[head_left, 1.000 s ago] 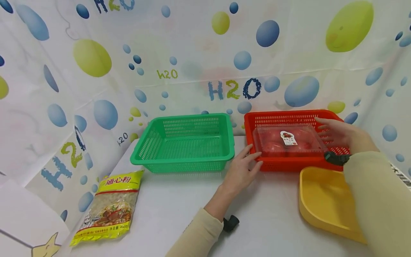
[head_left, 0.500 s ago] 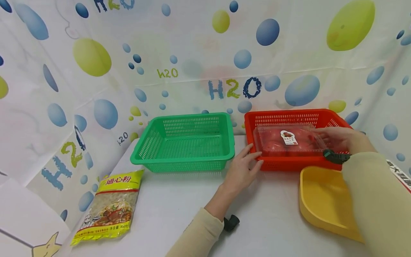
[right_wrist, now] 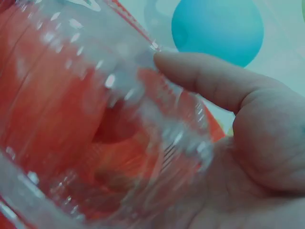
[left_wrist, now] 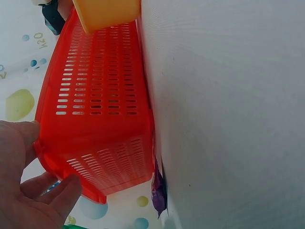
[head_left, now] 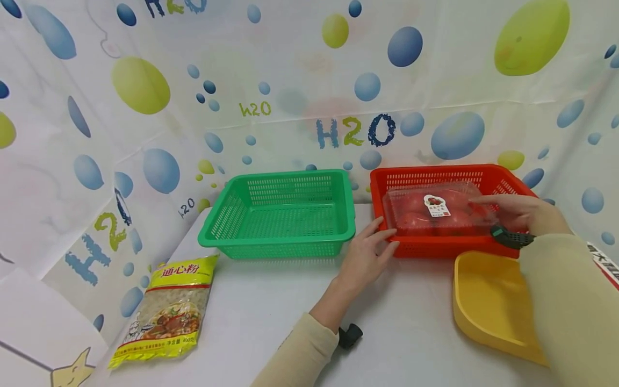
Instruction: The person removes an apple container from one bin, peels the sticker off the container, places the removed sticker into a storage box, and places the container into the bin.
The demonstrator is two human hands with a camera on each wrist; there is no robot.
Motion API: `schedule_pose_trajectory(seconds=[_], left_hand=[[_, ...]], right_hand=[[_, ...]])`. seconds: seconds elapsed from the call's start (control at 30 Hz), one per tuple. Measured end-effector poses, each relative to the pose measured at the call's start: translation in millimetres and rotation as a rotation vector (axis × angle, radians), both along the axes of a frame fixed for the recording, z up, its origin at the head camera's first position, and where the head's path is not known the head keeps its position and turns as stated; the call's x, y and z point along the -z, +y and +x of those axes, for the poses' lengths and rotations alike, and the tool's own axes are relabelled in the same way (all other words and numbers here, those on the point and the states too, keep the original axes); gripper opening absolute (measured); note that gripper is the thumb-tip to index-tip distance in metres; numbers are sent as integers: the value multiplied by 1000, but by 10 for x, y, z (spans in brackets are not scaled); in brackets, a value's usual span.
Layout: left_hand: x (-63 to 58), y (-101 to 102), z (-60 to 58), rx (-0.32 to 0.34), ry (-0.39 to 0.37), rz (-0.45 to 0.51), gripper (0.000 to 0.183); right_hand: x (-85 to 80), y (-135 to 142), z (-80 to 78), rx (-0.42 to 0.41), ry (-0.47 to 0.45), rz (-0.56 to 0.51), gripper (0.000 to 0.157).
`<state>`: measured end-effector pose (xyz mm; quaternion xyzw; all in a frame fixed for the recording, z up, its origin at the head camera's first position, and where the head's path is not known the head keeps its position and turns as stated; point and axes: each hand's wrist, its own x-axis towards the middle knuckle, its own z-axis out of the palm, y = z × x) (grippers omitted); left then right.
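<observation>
"H2O" lettering (head_left: pixel 355 131) and blue and green spots (head_left: pixel 405 47) dot the sheet (head_left: pixel 290 64) beyond both hands; a white tabletop (head_left: pixel 401 317) lies beneath. The left hand (head_left: pixel 361 260), fingers spread, touches the near-left corner of the red basket (head_left: pixel 435 249). Inside it, the right hand (head_left: pixel 527 210) pinches the right end of the clear box (head_left: pixel 416 221); its label (head_left: pixel 437 206) is too small to read. Left of the left hand, a yellow bag (head_left: pixel 171 312) reads 通心粉.

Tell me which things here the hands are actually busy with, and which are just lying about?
Part of the job, it seems:
clear pack with red contents, held at one end by the right hand
red basket, around the pack, touched at its corner by the left hand

Apparently just lying about, untouched:
green basket
yellow container
pasta bag
printed item, only partly in view
</observation>
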<state>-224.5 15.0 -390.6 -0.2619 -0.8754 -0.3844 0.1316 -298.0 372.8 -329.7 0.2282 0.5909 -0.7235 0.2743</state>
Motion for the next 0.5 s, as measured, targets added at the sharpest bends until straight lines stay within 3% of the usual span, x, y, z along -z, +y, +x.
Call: schedule_pose_trajectory(seconds=[0.1,0.27,0.5], left_hand=[[6,-6,7,3,6,5,39],[21,-12,17,-1,14,-2,39],[49,-35,14,21,14,38,40]], right_hand=[[-13,-27,17,1,7,-38,55],[-42,-52,41,-16,6,-74,54],[-67,-64,61,26,-28,-79,70]])
